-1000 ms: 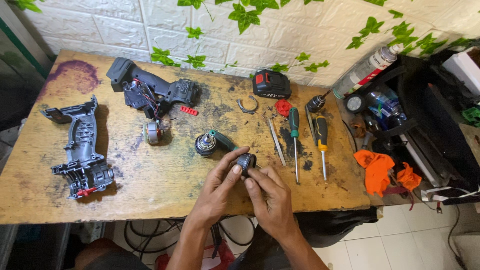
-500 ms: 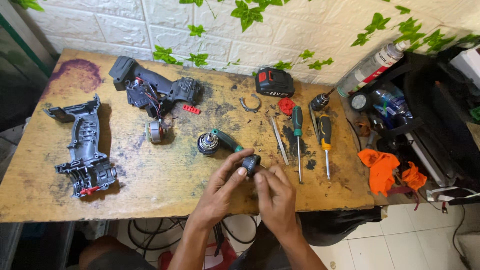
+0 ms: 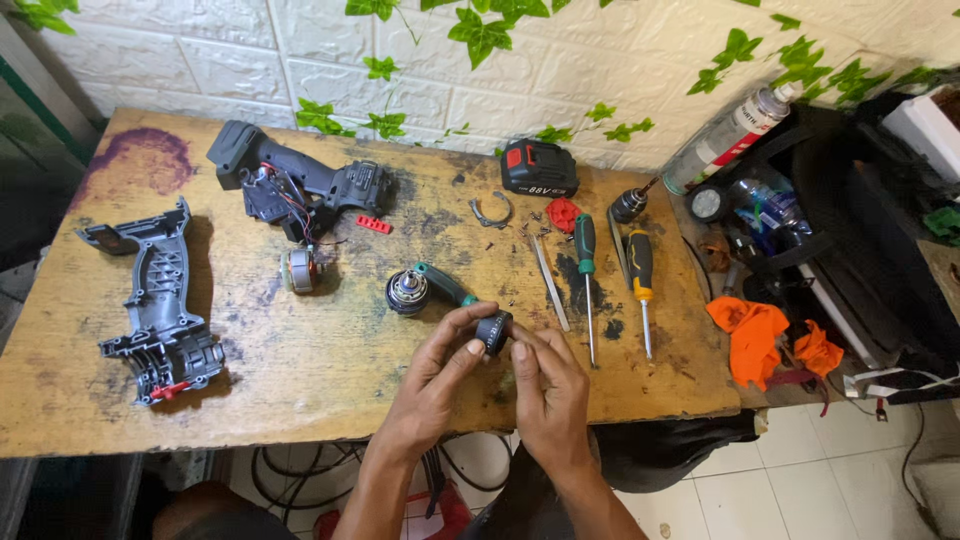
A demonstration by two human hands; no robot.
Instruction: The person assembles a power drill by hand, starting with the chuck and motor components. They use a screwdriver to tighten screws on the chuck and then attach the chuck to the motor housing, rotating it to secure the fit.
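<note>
1. Your left hand (image 3: 440, 365) and right hand (image 3: 545, 385) meet at the near edge of the desk (image 3: 330, 370), fingertips pinching a small black ring-shaped part (image 3: 493, 331) between them. It is lifted just clear of the wood, seemingly so you can turn it and look it over.
2. Just beyond the part, at 11 o'clock from your hands, a round gear unit with a green stub (image 3: 420, 290) lies on its side, close enough to reach.
3. At 1 o'clock, a green-handled screwdriver (image 3: 586, 275), a yellow-and-black screwdriver (image 3: 642, 285) and a slim metal tool (image 3: 548, 280) lie side by side with their tips toward you, apparently kept to hand on your right.
4. At 10 o'clock a small motor (image 3: 298, 270) rests alone, wires still running toward the opened drill body (image 3: 300, 185) beyond it.
5. Far out at 9 o'clock, the empty grey housing half (image 3: 155, 300) lies inside up, well apart from the rest.
6. At 12 o'clock, near the wall, stand a black-and-red battery pack (image 3: 538, 167), a curved metal clip (image 3: 492, 211) and a drill chuck (image 3: 630, 205).
7. Off the desk at 2 o'clock, an orange rag (image 3: 755, 335) is draped beside a spray can (image 3: 730, 135) leaning in a dark bin.
</note>
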